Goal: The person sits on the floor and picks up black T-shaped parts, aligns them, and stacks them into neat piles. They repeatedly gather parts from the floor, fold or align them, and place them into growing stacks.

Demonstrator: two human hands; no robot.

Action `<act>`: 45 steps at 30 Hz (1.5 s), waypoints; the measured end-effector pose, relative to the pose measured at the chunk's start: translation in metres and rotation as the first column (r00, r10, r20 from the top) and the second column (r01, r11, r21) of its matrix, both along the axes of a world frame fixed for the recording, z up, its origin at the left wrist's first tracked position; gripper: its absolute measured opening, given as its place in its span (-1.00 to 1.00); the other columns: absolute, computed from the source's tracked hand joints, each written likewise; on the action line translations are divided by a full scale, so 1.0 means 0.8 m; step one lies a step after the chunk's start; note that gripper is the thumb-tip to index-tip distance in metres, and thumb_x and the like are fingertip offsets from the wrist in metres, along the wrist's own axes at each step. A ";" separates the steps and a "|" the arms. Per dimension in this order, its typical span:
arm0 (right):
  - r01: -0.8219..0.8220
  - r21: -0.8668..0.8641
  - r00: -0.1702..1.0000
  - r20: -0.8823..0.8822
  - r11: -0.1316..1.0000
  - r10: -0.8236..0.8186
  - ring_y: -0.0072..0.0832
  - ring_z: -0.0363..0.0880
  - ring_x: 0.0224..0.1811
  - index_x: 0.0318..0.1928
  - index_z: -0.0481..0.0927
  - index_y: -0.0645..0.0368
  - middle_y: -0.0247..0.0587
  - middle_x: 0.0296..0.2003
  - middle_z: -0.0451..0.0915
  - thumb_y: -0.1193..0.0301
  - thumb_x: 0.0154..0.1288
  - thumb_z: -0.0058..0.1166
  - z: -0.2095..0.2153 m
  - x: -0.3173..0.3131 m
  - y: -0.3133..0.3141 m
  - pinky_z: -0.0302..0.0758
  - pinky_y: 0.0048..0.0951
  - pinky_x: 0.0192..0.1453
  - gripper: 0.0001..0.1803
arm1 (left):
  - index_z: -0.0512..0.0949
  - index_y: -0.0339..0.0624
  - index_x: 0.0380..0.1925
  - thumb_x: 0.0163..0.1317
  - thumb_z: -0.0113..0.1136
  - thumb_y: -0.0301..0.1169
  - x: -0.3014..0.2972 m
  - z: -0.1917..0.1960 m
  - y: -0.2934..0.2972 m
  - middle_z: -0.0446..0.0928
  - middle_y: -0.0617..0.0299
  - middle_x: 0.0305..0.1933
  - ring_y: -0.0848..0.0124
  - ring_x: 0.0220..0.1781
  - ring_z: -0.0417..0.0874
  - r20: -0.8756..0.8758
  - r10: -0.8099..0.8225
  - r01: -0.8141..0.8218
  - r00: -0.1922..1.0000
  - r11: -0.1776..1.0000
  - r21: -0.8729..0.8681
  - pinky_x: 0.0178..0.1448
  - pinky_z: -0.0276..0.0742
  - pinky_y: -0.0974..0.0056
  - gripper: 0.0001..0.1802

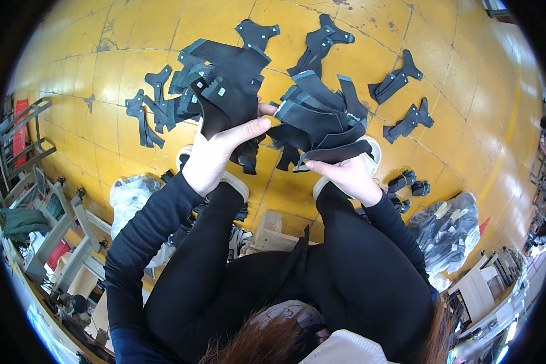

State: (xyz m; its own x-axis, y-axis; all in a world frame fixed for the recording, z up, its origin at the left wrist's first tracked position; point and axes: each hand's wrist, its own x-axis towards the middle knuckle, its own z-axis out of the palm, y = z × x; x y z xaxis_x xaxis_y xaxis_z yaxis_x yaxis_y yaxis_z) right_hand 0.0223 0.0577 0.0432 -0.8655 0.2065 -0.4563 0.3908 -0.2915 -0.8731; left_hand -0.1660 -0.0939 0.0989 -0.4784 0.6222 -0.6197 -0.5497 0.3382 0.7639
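My left hand (215,153) is closed on black leather pieces (239,102), thumb on top; a small white label shows on one of them. Between the thumb and fingers of my right hand (350,177) is a black leather piece (335,154) with a pale edge at its tip. Beyond it, more dark leather pieces (315,118) lie overlapped in a loose pile. A second heap of cut pieces (188,91) spreads past my left hand, partly hidden by what I hold.
Small stacks of labelled black pieces (258,33), (397,79) lie around on the yellow tiled floor (139,67). Plastic bags (130,194), (448,227) flank my legs. A wooden block (276,233) sits between my knees. Metal frames (73,224) stand at the left.
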 end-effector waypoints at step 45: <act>0.922 0.364 0.118 0.053 0.129 -0.992 -0.34 0.56 -0.06 0.12 0.44 0.23 -0.23 0.01 0.53 0.40 0.26 0.17 -0.193 0.372 0.286 0.47 -0.34 0.08 -0.56 | 0.51 -0.22 -0.12 0.28 0.16 -0.40 -0.073 0.010 -0.039 0.52 0.31 -0.30 0.54 -0.29 0.51 0.329 0.315 -0.371 0.890 0.920 0.124 -0.14 0.45 0.41 -0.79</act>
